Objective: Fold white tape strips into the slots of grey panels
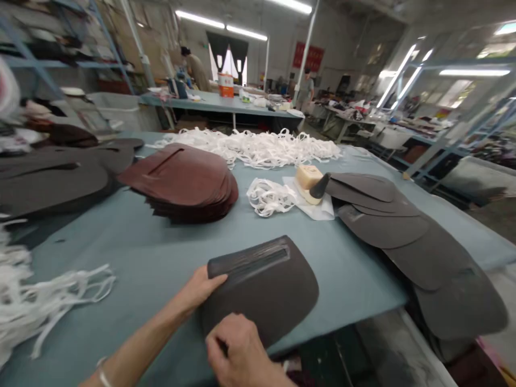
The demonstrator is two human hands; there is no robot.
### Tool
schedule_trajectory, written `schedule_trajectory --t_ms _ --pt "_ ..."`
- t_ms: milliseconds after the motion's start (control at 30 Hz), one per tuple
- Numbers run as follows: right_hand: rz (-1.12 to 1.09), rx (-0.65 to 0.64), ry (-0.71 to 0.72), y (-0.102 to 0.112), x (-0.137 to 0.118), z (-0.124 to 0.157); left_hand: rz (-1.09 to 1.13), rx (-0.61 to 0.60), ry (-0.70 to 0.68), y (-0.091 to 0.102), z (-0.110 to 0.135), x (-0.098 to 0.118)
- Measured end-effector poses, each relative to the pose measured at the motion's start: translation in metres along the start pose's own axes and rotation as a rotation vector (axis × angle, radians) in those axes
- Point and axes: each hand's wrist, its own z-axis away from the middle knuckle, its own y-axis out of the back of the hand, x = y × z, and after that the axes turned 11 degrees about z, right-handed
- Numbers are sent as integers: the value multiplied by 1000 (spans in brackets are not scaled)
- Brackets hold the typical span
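A dark grey, leather-like panel (266, 290) with rounded corners and a long slot near its far edge lies in front of me on the table. My left hand (205, 287) grips its left edge, thumb on top and the other fingers hidden underneath. Over the panel's near edge, my right hand (237, 344) is curled closed. What its fingers hold, if anything, is hidden. Beyond the panel sit a small bundle of white tape (270, 197) and a pale yellow block (308, 176). A dark, cone-shaped tip (320, 185) lies against the block.
Brown panels (181, 177) are stacked at centre left. Overlapping dark grey panels (387, 226) run down the right side, past the table edge. White tape heaps lie at the back (250, 146) and left (52, 295). More dark panels (52, 177) lie far left. People stand in the background.
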Motion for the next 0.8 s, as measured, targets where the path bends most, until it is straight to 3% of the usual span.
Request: schedule_trajectory --t_ms 100,200,233,300,367,500,600,700,800 --pt "-77 -7 -37 12 13 -5 19 44 -3 30 15 -2" --pt "211 262 -302 28 71 -15 66 18 71 56 34 -5" --pt "278 299 -360 31 91 -18 94 14 93 61 40 -5" --pt "258 265 -409 33 122 -22 166 22 127 67 48 -5" --pt "98 168 -486 34 135 -25 247 60 164 69 54 -4" --pt "-402 -117 -715 46 124 -35 388 159 245 73 60 -4" --pt "-809 -340 -739 61 107 -39 454 197 270 76 64 -8" --pt "-1095 -375 -767 67 98 -37 542 195 271 74 70 -12" --pt "-1235 -375 -811 63 98 -34 664 156 263 69 79 -14"
